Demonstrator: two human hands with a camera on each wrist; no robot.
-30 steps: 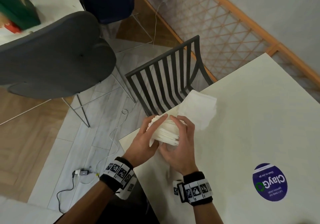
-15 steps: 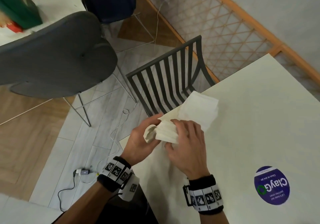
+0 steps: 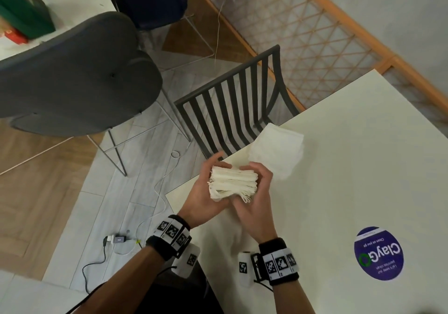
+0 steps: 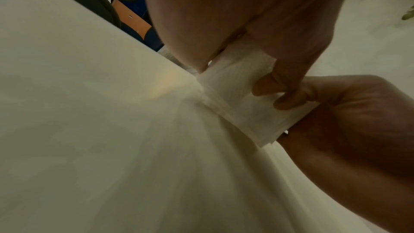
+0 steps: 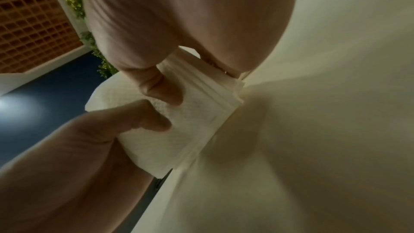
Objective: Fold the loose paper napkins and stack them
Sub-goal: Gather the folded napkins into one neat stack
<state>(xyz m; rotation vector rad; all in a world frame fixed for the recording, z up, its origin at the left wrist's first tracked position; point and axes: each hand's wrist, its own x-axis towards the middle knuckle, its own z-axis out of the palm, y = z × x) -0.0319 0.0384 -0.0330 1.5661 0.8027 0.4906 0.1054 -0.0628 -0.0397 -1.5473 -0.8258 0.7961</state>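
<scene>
A thick bundle of white paper napkins point(image 3: 232, 184) stands on edge at the near left corner of the cream table point(image 3: 351, 168), its layered edges facing up. My left hand point(image 3: 208, 187) grips its left side and my right hand point(image 3: 258, 192) grips its right side, fingers curled round it. The left wrist view shows the bundle point(image 4: 246, 98) pinched by both hands against the table top. In the right wrist view my thumb lies on the bundle point(image 5: 183, 130). A second pile of white napkins point(image 3: 277, 150) lies flat just beyond, at the table's far edge.
A dark slatted chair point(image 3: 237, 100) stands against the table's far edge. A grey padded chair point(image 3: 72, 76) is to the left over the floor. A round purple sticker point(image 3: 378, 253) lies on the table at the right. Cables and a charger point(image 3: 116, 239) are on the floor.
The bundle was turned from flat under my hands to standing on edge. Both hands shifted to clasp it from the left and right sides.
</scene>
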